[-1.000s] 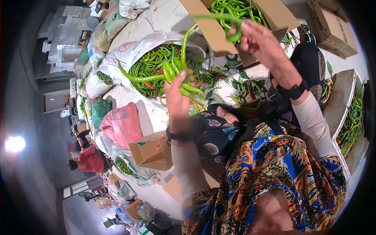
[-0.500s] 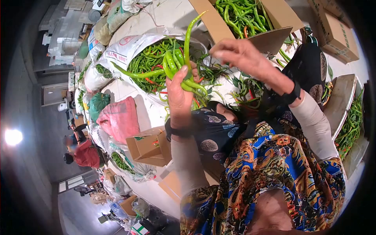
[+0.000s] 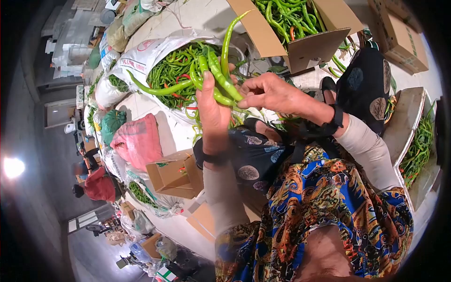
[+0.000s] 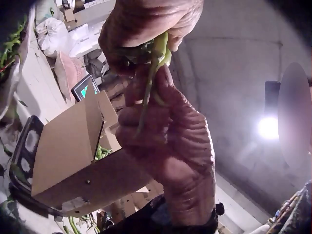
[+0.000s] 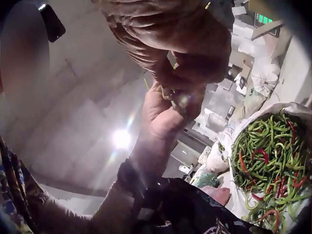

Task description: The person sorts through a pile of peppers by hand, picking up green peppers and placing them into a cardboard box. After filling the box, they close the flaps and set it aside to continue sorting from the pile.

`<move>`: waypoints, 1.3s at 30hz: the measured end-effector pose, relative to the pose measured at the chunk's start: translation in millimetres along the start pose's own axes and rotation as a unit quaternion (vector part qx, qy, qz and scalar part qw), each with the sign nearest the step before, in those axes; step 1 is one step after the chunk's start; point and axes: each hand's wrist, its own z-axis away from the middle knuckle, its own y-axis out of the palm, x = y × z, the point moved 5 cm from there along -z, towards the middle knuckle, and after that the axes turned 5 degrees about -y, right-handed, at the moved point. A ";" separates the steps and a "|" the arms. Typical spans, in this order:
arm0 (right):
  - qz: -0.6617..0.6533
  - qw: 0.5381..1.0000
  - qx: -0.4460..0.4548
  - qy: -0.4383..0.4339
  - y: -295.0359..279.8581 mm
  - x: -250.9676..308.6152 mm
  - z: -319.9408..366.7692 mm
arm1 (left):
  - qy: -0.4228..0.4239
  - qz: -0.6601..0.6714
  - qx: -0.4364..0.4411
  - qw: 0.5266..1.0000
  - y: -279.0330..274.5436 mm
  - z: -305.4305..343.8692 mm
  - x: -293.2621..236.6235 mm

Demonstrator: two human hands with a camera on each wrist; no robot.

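Note:
My left hand (image 3: 213,101) grips a bunch of long green chili peppers (image 3: 223,77) in front of the open sack. One long pepper (image 3: 157,89) sticks out to the left, another (image 3: 228,42) points upward. On the bunch's right side my right hand (image 3: 279,94) pinches the stem end of a pepper, thumb and fingertips right at it. In the left wrist view a slim stem (image 4: 148,92) hangs down across the right hand's fingers (image 4: 146,109). Most of the bunch is hidden there behind the left hand (image 4: 146,24).
A white sack (image 3: 134,66) full of thin green and red peppers (image 3: 171,70) lies open behind the left hand. Behind the right hand stands a cardboard box (image 3: 314,49) holding green peppers. More peppers fill a container (image 3: 420,150) at the right. A smaller box (image 3: 176,176) sits at left.
A second ago my right hand held a green pepper near the box; half a second ago it showed none. Since then it has come down and left to the bunch in my left hand.

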 end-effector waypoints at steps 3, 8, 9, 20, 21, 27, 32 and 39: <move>-0.138 0.988 0.066 0.024 -1.0 30.6 11.0 | -0.013 0.030 -0.004 0.999 6.0 4.7 -2.2; -0.198 0.978 0.058 0.027 -21.5 37.7 13.8 | -0.008 -0.038 0.022 0.999 5.4 4.8 -2.4; -0.224 0.973 0.059 0.017 -25.0 37.3 15.1 | -0.027 -0.030 0.001 0.999 2.6 3.8 0.3; -0.263 0.963 0.050 0.028 -42.0 33.0 35.2 | 0.001 -0.012 -0.070 0.997 -1.1 7.8 -3.4; -0.265 0.963 0.048 0.022 -42.5 36.2 37.7 | 0.007 -0.031 -0.072 0.997 -1.9 8.1 -5.0; -0.066 0.993 -0.095 -0.021 -107.3 80.5 18.6 | -0.023 -0.041 -0.087 0.995 -8.5 8.9 -3.2; 0.329 0.867 -0.315 -0.202 -152.3 77.0 5.0 | 0.003 -0.042 -0.067 0.997 -6.2 6.8 -3.8; 0.003 0.990 -0.120 -0.077 -35.8 36.7 -20.9 | 0.007 -0.066 -0.030 0.997 4.9 1.8 10.0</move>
